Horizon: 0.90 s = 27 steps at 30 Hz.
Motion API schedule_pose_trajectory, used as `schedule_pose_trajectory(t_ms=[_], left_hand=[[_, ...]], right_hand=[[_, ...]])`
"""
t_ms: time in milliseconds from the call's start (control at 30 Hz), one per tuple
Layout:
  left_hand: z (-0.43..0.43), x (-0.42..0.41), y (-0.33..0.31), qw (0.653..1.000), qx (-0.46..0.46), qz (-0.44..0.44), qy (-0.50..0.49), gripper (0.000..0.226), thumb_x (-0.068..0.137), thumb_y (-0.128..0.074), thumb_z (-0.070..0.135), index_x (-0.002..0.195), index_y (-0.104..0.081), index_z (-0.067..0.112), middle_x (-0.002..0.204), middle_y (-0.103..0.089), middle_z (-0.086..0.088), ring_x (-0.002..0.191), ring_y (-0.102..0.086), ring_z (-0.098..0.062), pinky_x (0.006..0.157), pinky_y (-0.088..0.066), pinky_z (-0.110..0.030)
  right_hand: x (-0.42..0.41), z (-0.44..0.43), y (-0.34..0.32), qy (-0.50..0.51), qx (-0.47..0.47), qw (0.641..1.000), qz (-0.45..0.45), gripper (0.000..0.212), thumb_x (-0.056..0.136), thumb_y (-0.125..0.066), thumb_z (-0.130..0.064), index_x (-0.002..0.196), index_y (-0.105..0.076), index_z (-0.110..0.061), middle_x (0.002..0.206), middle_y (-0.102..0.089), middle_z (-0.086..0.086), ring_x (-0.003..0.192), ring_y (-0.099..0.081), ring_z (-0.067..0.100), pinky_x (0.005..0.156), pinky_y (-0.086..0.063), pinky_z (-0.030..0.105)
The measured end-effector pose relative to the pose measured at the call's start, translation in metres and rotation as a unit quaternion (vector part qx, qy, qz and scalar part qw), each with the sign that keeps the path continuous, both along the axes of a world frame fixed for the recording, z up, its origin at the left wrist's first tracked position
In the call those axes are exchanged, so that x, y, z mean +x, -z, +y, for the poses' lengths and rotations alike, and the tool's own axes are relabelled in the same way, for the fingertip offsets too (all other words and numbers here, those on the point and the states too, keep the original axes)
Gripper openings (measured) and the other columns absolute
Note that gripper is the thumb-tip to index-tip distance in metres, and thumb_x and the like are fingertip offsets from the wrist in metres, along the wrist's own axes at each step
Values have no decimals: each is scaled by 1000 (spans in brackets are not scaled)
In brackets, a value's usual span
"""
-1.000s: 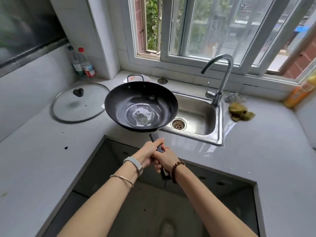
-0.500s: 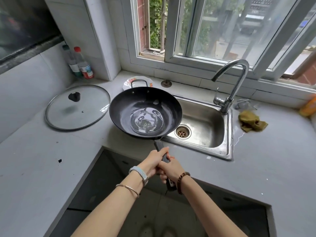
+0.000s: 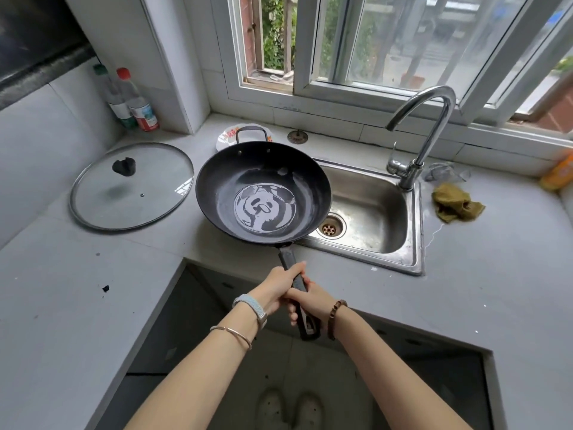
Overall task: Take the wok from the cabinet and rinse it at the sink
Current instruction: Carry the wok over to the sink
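Wok (image 3: 263, 193): held above the worktop (image 3: 62, 290), right edge over the sink (image 3: 417, 231); water pooled inside.
Left hand (image 3: 277, 287): grips the handle (image 3: 286, 257).
Right hand (image 3: 311, 301): grips it just behind.

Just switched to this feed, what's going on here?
A person grips the wok by its long handle, left hand ahead of right hand. It is held over the counter and the left edge of the sink, a shallow pool of water in its bottom. No water runs from the faucet.
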<state>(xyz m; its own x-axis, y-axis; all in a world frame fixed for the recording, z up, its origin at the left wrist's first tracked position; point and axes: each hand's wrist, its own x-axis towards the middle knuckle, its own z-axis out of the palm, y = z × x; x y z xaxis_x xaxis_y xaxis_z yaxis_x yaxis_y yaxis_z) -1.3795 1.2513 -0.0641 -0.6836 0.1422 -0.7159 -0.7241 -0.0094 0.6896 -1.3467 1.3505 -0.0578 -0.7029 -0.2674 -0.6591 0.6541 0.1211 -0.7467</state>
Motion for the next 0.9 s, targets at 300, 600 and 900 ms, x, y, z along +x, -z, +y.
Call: schedule_pose_trajectory(t_ms=[300,600,900], left_hand=[[-2,3,3,997,69,-15,-31,27,93,-61,28,81,-61,5,62,-65,-4,51,-64,-14,47,-50,-21],[-13,-5,10,994,100,-23,-45,15,93,-61,21,92,-60,6,76,-72,-8,63,-66,-22,60,-50,-30],[-47,-13,1,978,-117,136,-103,24,93,-61,19,113,-54,7,113,-62,-14,99,-63,-19,84,-56,-34]], right_hand=[[1,9,1,-15,-6,1000,-15,15,88,-61,-15,99,-55,-6,75,-62,12,64,-63,23,79,-56,43],[-3,24,-2,-41,77,996,23,47,91,-55,-45,103,-67,-1,93,-67,3,80,-64,18,77,-54,32],[-35,83,-37,130,96,978,134,33,98,-44,-39,106,-60,-11,105,-65,8,93,-61,21,90,-50,35]])
